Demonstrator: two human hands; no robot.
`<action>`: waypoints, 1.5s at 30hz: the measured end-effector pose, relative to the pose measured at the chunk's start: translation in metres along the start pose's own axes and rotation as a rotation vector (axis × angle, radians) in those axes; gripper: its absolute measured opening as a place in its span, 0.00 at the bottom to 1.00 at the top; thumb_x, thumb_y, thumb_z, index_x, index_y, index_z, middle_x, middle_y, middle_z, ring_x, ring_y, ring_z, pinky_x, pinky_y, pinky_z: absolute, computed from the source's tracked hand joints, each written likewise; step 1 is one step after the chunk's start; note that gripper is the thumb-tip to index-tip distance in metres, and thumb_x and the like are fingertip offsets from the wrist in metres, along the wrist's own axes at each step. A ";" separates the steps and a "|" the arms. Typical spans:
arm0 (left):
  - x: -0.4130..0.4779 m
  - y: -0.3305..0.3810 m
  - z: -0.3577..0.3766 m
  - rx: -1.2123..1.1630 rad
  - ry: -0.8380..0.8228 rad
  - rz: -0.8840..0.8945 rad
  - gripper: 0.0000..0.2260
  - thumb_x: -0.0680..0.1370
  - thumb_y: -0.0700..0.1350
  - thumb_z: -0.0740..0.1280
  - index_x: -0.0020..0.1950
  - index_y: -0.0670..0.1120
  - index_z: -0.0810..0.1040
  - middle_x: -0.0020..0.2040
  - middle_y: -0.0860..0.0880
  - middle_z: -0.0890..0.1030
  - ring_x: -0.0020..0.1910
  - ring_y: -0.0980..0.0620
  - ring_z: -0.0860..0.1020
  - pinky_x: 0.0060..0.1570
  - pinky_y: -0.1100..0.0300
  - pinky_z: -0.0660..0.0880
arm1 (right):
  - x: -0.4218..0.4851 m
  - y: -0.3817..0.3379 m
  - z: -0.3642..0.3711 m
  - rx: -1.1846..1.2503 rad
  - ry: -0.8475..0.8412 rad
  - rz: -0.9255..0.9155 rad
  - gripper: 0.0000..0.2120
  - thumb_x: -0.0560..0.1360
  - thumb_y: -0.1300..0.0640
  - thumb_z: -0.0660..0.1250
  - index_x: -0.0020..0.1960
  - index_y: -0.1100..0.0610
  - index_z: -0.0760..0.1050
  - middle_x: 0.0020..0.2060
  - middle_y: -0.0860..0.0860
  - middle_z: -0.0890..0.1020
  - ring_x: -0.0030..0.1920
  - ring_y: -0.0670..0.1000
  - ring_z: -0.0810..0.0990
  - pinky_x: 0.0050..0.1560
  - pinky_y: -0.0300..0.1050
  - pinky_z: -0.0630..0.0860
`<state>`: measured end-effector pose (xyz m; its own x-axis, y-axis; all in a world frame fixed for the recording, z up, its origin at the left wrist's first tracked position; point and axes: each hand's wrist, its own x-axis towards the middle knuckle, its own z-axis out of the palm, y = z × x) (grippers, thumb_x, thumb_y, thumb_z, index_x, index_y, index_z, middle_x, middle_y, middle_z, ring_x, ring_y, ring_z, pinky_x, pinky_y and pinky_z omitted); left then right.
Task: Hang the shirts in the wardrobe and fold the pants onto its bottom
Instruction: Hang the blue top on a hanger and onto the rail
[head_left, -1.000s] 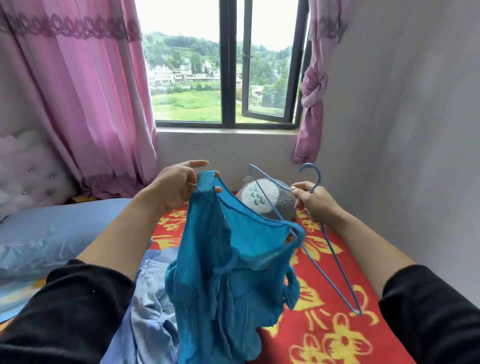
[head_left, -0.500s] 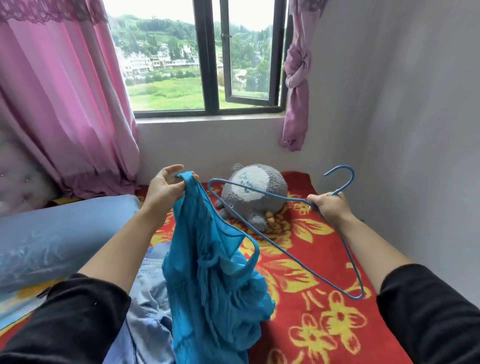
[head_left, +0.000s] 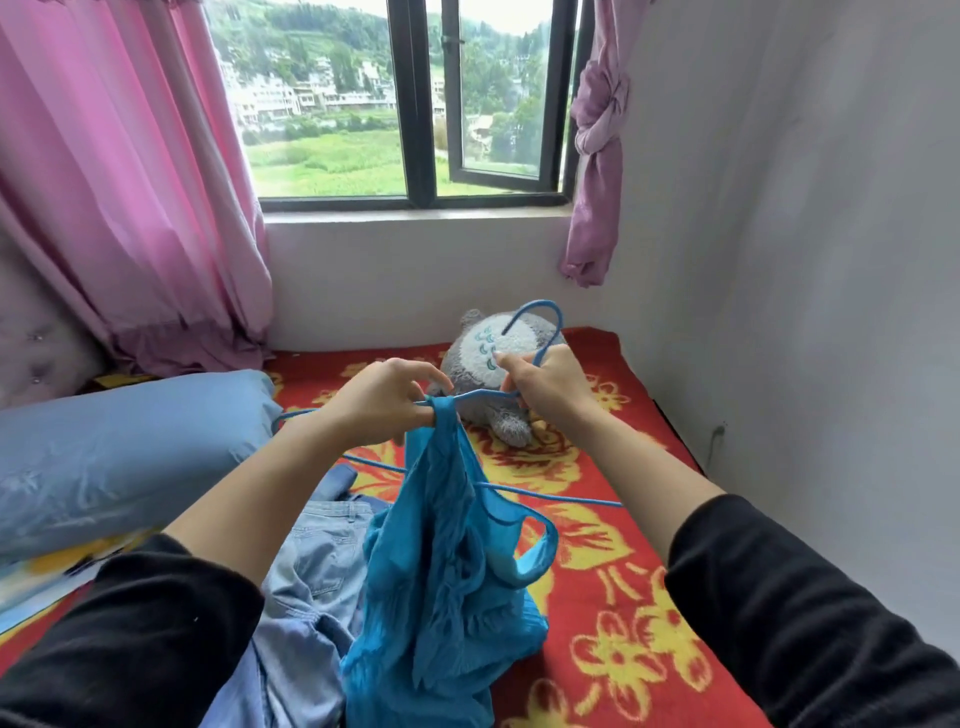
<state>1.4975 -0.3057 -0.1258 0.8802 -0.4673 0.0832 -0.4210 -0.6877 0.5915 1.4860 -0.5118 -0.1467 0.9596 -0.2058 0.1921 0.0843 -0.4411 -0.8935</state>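
Note:
A crinkled teal sleeveless shirt (head_left: 441, 561) hangs in front of me over the bed. My left hand (head_left: 379, 402) pinches its shoulder strap at the top, against the arm of a blue wire hanger (head_left: 540, 499). My right hand (head_left: 545, 379) grips the hanger just below its hook, which points up. The strap sits over the hanger's left arm; the other strap loop dangles free at the right. Light blue jeans (head_left: 306, 582) lie crumpled on the bed under the shirt. No wardrobe is in view.
The bed has a red blanket with yellow flowers (head_left: 623, 649). A grey plush toy (head_left: 498, 358) lies behind my hands near the wall. A blue pillow (head_left: 119, 447) is at the left, pink curtains (head_left: 130, 182) and a window behind, a white wall at the right.
My right hand swung the hanger left and toward my left hand. The hands are now close together and the shirt strap rests on the hanger's arm.

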 end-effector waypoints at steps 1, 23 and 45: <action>0.001 0.000 0.001 -0.009 -0.033 -0.005 0.11 0.69 0.41 0.72 0.48 0.55 0.81 0.31 0.53 0.81 0.24 0.59 0.74 0.30 0.66 0.73 | -0.002 -0.005 0.003 -0.030 0.001 -0.029 0.22 0.75 0.48 0.67 0.27 0.58 0.78 0.17 0.47 0.74 0.21 0.44 0.72 0.32 0.44 0.70; -0.040 -0.035 0.038 -0.211 0.267 -0.203 0.12 0.69 0.59 0.73 0.35 0.51 0.85 0.22 0.54 0.72 0.27 0.53 0.67 0.33 0.55 0.65 | -0.113 0.165 0.069 -0.478 -0.256 0.590 0.36 0.71 0.42 0.67 0.71 0.60 0.60 0.68 0.55 0.68 0.67 0.58 0.68 0.63 0.55 0.69; -0.081 -0.105 0.030 -0.266 0.212 -0.299 0.03 0.69 0.48 0.76 0.35 0.54 0.86 0.30 0.52 0.83 0.31 0.59 0.74 0.40 0.55 0.72 | -0.055 0.167 -0.005 0.532 0.210 0.923 0.06 0.69 0.70 0.64 0.43 0.63 0.74 0.38 0.58 0.76 0.34 0.57 0.74 0.37 0.48 0.74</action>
<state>1.4636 -0.2128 -0.2189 0.9917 -0.1267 0.0238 -0.0953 -0.5955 0.7977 1.4464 -0.5781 -0.3043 0.6519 -0.4316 -0.6236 -0.4921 0.3850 -0.7808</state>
